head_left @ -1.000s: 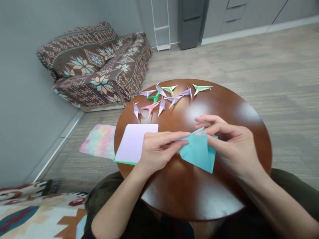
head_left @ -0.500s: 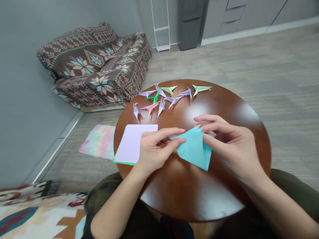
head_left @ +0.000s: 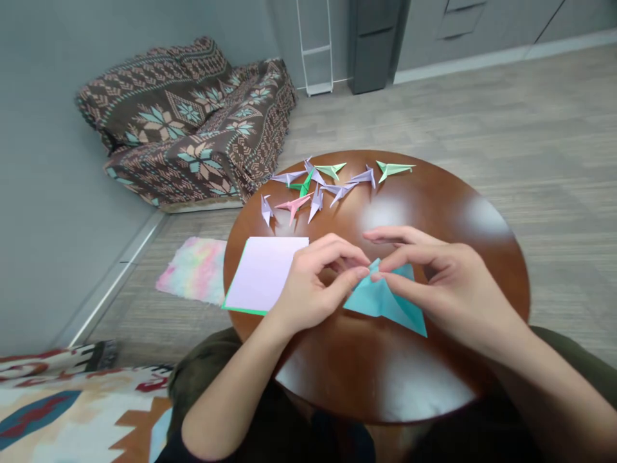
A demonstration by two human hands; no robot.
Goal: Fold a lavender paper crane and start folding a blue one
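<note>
A partly folded sheet of turquoise origami paper (head_left: pixel 380 299) is held above the brown table, its wide part hanging toward me. My left hand (head_left: pixel 321 280) pinches its upper left point between thumb and forefinger. Close beside it, my right hand (head_left: pixel 434 276) grips the same upper point with thumb and forefinger, the other fingers arched above. The fingertips of both hands nearly meet and hide part of the folds. Left of my left hand lies a stack of square paper (head_left: pixel 265 273), lilac on top with a green edge showing beneath.
Several folded paper figures stand along the far side of the round table (head_left: pixel 463 231), among them a pink one (head_left: pixel 294 206), a dark green one (head_left: pixel 304 185) and a pale green one (head_left: pixel 393 169). A covered sofa (head_left: pixel 193 135) and a pastel rug (head_left: pixel 193 270) lie beyond, leftward.
Both hands have come closer together at the paper's upper point. The turquoise paper has turned, and its lower part now spreads wider toward the right.
</note>
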